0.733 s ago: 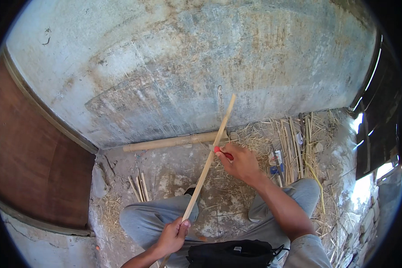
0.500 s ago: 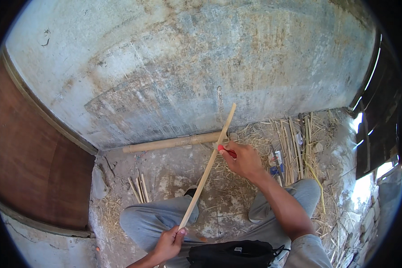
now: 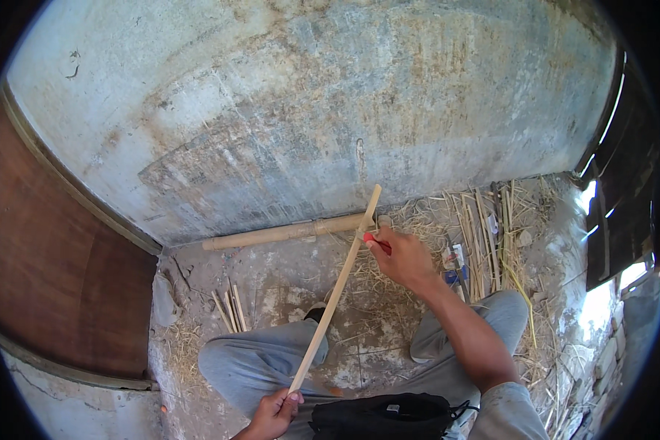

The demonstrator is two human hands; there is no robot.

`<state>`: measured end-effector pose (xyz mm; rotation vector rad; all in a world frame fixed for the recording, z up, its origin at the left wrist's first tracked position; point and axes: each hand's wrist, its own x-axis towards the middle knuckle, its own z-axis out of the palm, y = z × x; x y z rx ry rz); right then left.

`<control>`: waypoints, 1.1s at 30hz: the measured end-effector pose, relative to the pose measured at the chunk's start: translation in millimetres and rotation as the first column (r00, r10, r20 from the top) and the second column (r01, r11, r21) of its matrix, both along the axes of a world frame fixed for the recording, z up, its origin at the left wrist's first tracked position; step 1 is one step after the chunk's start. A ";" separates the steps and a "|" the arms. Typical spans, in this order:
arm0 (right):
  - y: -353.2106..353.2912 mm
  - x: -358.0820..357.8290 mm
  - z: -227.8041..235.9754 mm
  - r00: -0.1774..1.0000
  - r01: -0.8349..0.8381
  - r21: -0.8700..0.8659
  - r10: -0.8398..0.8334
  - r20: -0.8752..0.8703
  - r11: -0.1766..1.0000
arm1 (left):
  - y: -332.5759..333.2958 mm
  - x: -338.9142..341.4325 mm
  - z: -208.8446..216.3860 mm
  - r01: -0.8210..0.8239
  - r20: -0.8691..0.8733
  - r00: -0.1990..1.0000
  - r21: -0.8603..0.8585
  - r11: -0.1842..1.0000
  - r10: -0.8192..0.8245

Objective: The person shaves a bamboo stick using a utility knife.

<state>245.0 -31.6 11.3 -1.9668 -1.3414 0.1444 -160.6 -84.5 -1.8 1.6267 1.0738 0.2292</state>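
Observation:
A long, pale bamboo strip (image 3: pixel 332 302) slants from near my lap up toward the wall. Its lower end is in the closed fingers of my left hand (image 3: pixel 275 415), over my left thigh. Near the strip's upper part, my right hand (image 3: pixel 402 258) is wrapped round a small red-handled knife (image 3: pixel 378 243). The tool's front end meets the strip's side, but its blade is barely visible. Beyond the knife, the far end of the strip bends slightly and points at the wall.
A thick bamboo pole (image 3: pixel 286 234) lies along the base of the stained wall (image 3: pixel 359 95). Several bamboo strips (image 3: pixel 484 238) and shavings lie at right, with shorter sticks (image 3: pixel 231 309) by my left knee. A black bag (image 3: pixel 385 418) rests on my lap. A brown panel (image 3: pixel 66 271) stands at left.
My left hand has drawn the bamboo strip down toward me, so its far end sits lower. The right hand with the knife stays nearly in the same place.

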 end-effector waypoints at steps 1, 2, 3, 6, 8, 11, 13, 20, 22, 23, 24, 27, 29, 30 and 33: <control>-0.3 -1.6 -1.3 1.000 -0.001 0.000 0.001 0.000 1.000 | -0.5 0.3 1.3 0.006 0.024 1.000 0.008 1.000 -0.006; 0.0 -2.5 -3.6 0.999 0.000 0.016 0.001 -0.049 1.000 | -0.1 0.8 3.2 0.005 0.024 1.000 0.008 1.000 -0.005; 0.5 -3.1 -6.4 0.995 0.003 0.032 0.000 -0.097 0.999 | 1.3 1.9 5.8 -0.007 0.046 0.999 -0.040 0.999 0.009; 8.5 -0.7 -20.9 0.905 0.060 0.101 -0.012 -0.424 0.993 | 5.6 9.5 18.1 -0.037 0.060 0.997 -0.121 0.992 0.044; 10.1 1.8 -17.5 0.885 0.056 0.087 -0.010 -0.465 0.995 | 7.3 11.4 17.4 -0.055 0.052 0.997 -0.158 0.986 0.064; 4.6 -0.5 -4.6 0.940 0.083 0.082 -0.051 -0.336 0.993 | 11.6 12.6 13.5 -0.021 0.122 0.992 -0.102 0.995 0.033; 2.2 -0.4 -1.9 0.983 0.110 0.097 -0.094 -0.157 0.989 | 12.9 14.0 17.6 -0.008 0.070 0.997 -0.046 0.999 0.011; -0.2 15.4 9.1 0.953 0.290 0.141 -0.272 -0.136 0.946 | 18.9 8.4 14.7 0.054 -0.083 0.996 0.235 0.970 -0.035; 0.6 15.1 6.9 0.941 0.285 0.143 -0.248 -0.232 0.948 | 20.2 11.3 15.8 0.062 -0.099 0.994 0.185 0.981 -0.045; 3.0 14.1 0.3 0.927 0.241 0.181 -0.171 -0.335 0.954 | 20.7 14.2 17.0 0.065 -0.097 0.994 0.186 0.980 -0.047; 4.1 13.7 -2.8 0.898 0.201 0.223 -0.089 -0.431 0.954 | 21.0 17.5 18.2 0.065 -0.096 0.994 0.150 0.987 -0.051; 7.4 8.5 1.8 0.857 0.182 0.206 -0.053 -0.512 0.961 | 21.3 17.7 19.8 0.052 -0.113 0.993 0.109 0.993 -0.040; 10.8 12.4 -7.9 0.817 0.208 0.265 -0.018 -0.577 0.942 | 21.2 21.7 23.4 0.052 -0.122 0.992 0.100 0.994 -0.040; 12.1 14.3 -12.1 0.772 0.234 0.320 0.025 -0.635 0.918 | 20.2 23.8 27.0 0.085 -0.138 0.988 0.114 0.990 -0.069; 15.7 11.0 -14.0 0.857 0.213 0.452 0.057 -0.512 0.867 | 16.3 23.9 24.2 0.120 -0.136 0.986 0.156 0.981 -0.099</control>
